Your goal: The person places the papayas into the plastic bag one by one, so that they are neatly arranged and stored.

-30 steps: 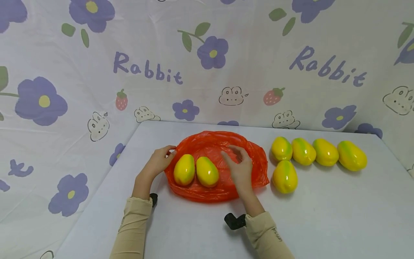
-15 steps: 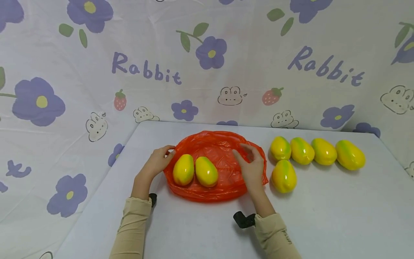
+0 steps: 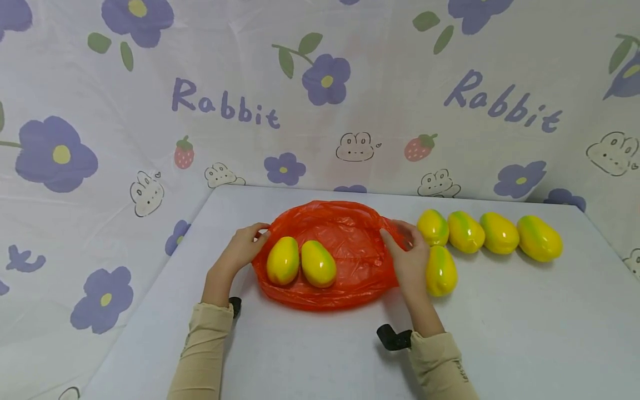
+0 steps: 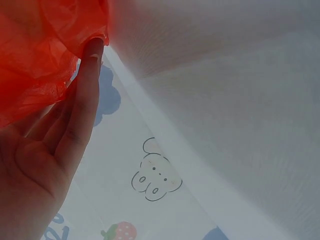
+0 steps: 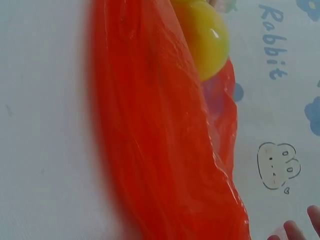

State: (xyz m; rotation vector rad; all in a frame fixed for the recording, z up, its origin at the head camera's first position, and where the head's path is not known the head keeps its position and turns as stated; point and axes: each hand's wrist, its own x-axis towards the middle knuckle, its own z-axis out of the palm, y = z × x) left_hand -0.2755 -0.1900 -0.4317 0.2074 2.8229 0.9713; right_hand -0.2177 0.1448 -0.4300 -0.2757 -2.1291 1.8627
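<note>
A red plastic bag lies spread on the table, its mouth upward. Two glossy yellow fruits streaked with green, shaped like papayas, rest in its left half: one fruit beside another. At the bag's left rim, my left hand holds the edge; a long finger presses the film in the left wrist view, with the thumb hidden there. My right hand is at the right rim, thumb and fingers spread apart. Fingertips show at the lower corner of the right wrist view, apart from the bag.
Right of the bag, several more such fruits stand in a back row, with one fruit in front, partly behind my right hand. A patterned cloth hangs behind the white table. Black wrist cameras sit by the sleeves.
My right hand has moved rightward from over the bag's inside to its right rim. My left hand stays at the left rim, and the fruits lie as before.
</note>
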